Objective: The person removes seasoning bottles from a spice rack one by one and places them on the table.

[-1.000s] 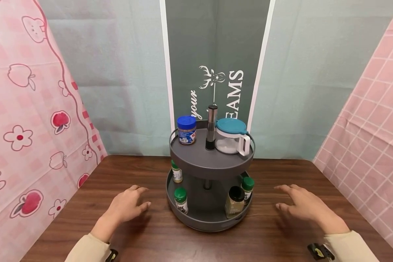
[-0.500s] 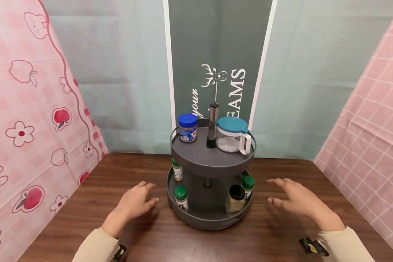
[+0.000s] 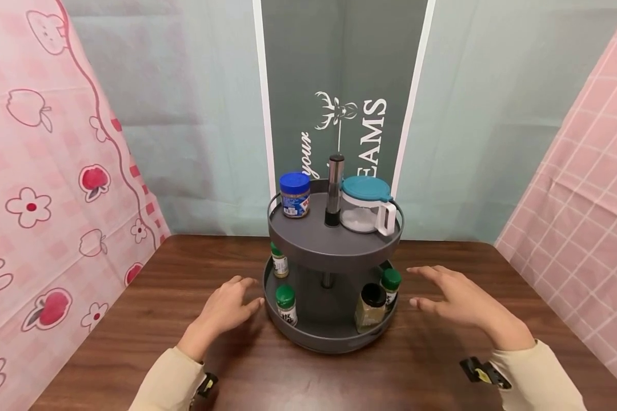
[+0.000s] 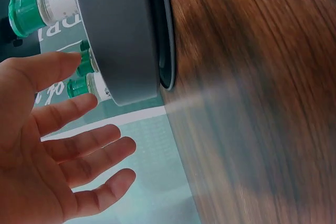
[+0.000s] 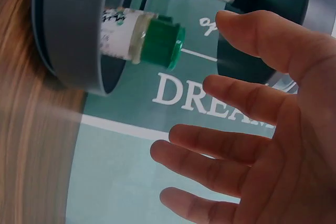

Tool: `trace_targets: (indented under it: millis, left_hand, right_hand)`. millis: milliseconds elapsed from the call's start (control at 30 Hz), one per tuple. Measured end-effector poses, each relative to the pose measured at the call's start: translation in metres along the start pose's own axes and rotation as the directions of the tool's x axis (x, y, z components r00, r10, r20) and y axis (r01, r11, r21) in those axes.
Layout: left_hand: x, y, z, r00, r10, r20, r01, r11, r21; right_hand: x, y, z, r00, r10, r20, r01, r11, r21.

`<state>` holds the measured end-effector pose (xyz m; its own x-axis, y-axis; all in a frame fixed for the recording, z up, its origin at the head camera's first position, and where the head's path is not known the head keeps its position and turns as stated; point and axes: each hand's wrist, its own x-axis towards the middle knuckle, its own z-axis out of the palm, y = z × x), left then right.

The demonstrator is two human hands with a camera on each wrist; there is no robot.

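A dark grey two-tier rotating rack [image 3: 334,345] stands on the table between my hands. Its upper tier carries a blue-lidded jar [image 3: 295,197] and a clear container with a teal lid and white handle [image 3: 365,205]. On the lower tier, green-capped spice bottles [image 3: 286,305] stand at the left, and another green-capped bottle [image 3: 390,285] sits beside a black-capped spice jar [image 3: 370,311] at the right. My left hand [image 3: 225,308], fingers spread, is very close to the lower rim's left side. My right hand [image 3: 460,299] is held a little right of the rack, fingers extended, gripping nothing.
The brown wooden table [image 3: 334,382] extends around the rack. Behind it hangs a green cloth [image 3: 205,142] with white lettering. Pink patterned cloth [image 3: 46,228] borders the left, and pink checked cloth [image 3: 581,188] borders the right.
Both hands have moved inward and slightly forward toward the rack, the left to the right and the right to the left. The rack and its contents stay in place.
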<state>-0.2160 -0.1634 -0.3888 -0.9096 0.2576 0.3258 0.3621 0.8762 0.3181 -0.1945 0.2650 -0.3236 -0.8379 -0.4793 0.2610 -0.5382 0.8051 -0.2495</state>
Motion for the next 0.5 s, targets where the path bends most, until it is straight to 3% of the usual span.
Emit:
trace_targets:
  millis: [500]
  left_hand:
    - [0.015, 0.012, 0.011, 1.000, -0.030, -0.008, 0.029, 0.988, -0.151]
  right_hand:
    - [0.011, -0.026, -0.003, 0.996, -0.087, 0.003, 0.087, 0.996, 0.024]
